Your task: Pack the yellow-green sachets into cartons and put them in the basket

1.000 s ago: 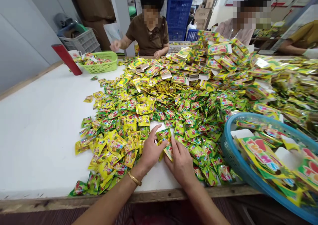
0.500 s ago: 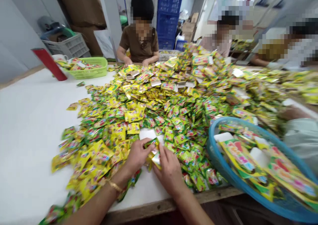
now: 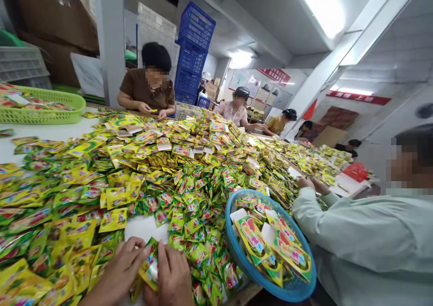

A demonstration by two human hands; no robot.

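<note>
At the bottom of the head view, my left hand [image 3: 120,270] and my right hand [image 3: 171,274] are close together around a small yellow and green box [image 3: 149,270]. The fingers of both hands press on it from either side, and green sachets show at its upper end. A heap of small yellow and green sachets [image 3: 192,207] spreads around the hands. Just beyond the fingers a patch of white table [image 3: 145,227] shows. Right of my right hand stands a blue basket [image 3: 230,234] holding several printed boxes [image 3: 252,238].
A light green basket [image 3: 72,103] with packets stands at the far left. Flat boxes [image 3: 165,143] top the heap. A person in a green sleeve [image 3: 358,229] works at the right; a person in brown [image 3: 149,89] sits across. Blue crates [image 3: 192,49] are stacked behind.
The view has swung up and to the right, so the hands and blue basket appear further left. More people and the ceiling show. Both hands still hold the small box.
</note>
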